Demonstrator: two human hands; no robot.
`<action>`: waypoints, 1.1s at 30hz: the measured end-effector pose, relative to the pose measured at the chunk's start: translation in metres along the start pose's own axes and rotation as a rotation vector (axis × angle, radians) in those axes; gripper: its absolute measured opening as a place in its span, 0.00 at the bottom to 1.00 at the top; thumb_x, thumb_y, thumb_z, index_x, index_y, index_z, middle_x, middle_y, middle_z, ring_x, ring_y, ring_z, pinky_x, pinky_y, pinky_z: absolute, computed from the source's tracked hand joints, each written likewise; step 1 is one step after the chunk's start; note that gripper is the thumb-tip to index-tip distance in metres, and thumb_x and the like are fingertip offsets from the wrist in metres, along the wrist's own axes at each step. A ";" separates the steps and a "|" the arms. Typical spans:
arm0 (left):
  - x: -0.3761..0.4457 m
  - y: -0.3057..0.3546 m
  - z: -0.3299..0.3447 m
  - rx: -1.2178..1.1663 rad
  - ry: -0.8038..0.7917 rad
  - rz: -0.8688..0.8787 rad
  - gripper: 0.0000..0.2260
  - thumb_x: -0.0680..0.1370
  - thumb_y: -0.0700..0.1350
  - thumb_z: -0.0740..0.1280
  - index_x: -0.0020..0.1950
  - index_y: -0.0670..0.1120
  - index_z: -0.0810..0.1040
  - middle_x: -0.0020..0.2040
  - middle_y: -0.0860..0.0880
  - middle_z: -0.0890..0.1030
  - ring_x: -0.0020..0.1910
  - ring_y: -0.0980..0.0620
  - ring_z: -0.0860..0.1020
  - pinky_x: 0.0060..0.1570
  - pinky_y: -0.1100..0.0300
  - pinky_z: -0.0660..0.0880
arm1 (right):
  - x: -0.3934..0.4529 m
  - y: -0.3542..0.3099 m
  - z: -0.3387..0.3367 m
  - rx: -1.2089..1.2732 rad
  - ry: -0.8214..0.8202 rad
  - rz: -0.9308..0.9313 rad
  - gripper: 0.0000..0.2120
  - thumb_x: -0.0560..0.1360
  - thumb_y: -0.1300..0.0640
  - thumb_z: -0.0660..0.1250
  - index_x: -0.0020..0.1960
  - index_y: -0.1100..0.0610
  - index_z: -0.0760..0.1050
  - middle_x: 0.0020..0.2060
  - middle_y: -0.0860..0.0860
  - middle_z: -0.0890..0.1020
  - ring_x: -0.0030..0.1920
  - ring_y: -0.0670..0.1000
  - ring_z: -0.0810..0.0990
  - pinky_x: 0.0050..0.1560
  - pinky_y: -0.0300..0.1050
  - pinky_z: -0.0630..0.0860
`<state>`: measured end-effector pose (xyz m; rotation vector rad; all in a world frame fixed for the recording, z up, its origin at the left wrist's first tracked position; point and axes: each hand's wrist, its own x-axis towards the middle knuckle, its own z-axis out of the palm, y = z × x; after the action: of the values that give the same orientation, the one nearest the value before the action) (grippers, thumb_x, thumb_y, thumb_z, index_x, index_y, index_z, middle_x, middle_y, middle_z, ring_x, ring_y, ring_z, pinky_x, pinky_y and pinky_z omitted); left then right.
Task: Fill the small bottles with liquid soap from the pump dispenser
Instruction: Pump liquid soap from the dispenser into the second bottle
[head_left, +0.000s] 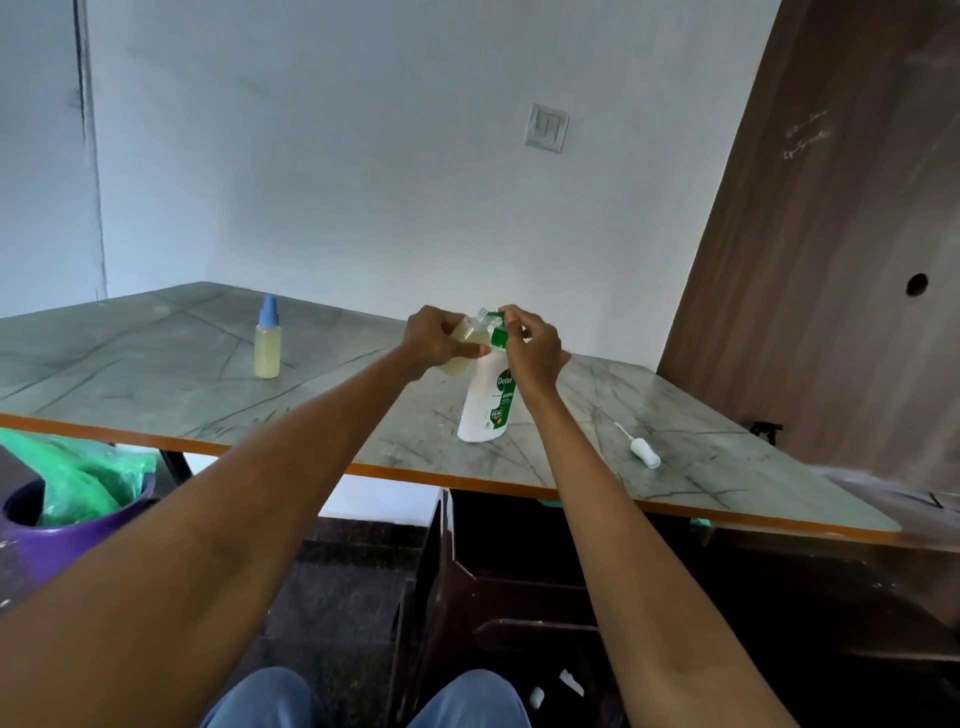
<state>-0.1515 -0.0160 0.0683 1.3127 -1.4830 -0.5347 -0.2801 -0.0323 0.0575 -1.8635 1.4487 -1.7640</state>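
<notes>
Left hand (435, 338): fingers curled round a small bottle (460, 349) of pale yellow liquid, held tilted with its open neck against the green pump head (497, 332) of the dispenser (488, 402). Right hand (535, 347): fingers bent over the pump head, fingertips on its top; whether they press it down cannot be told. The two hands meet above the far middle of the table (156, 395), both arms stretched forward from the near edge.

Dispenser: white body with a green label, standing on the table and leaning slightly toward the left hand, its base near the orange front edge.

Second bottle (268, 340): upright, filled with the same yellow liquid, closed with a blue spray cap, well apart to the left of the hands and further back on the table.

Spray cap (643, 449): white, with its thin dip tube attached, lying on its side on the table to the right of the dispenser, apart from it.

Table: grey marble-patterned top with an orange rim.

Bin (67, 525): purple, lined with a green bag, below the table's left end.

Wall (363, 156): pale, with a switch plate (545, 127); a brown wooden panel (831, 234) leans at right. The person's knees in blue trousers show at the bottom.
</notes>
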 end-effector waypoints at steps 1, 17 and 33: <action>-0.002 -0.001 0.001 -0.004 0.020 0.000 0.23 0.65 0.45 0.77 0.57 0.40 0.79 0.52 0.44 0.81 0.46 0.50 0.76 0.49 0.57 0.75 | 0.001 -0.002 -0.002 0.014 -0.024 0.014 0.13 0.80 0.53 0.59 0.58 0.51 0.80 0.60 0.48 0.80 0.58 0.50 0.76 0.59 0.46 0.56; -0.048 -0.044 0.008 0.084 0.048 -0.160 0.23 0.68 0.41 0.75 0.59 0.37 0.73 0.58 0.40 0.76 0.57 0.43 0.74 0.51 0.57 0.70 | -0.010 0.010 -0.037 0.263 -0.040 0.234 0.14 0.79 0.61 0.60 0.58 0.68 0.77 0.59 0.61 0.79 0.62 0.59 0.76 0.61 0.44 0.72; -0.053 -0.051 0.016 0.315 0.083 -0.099 0.25 0.72 0.47 0.72 0.65 0.38 0.71 0.63 0.40 0.76 0.61 0.42 0.74 0.58 0.53 0.71 | -0.021 0.081 -0.072 -0.599 -0.132 0.195 0.20 0.75 0.63 0.59 0.66 0.54 0.73 0.63 0.55 0.75 0.67 0.56 0.67 0.64 0.51 0.64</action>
<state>-0.1506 0.0121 -0.0018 1.6398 -1.4799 -0.3126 -0.3776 -0.0246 0.0056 -1.9451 2.1852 -1.1685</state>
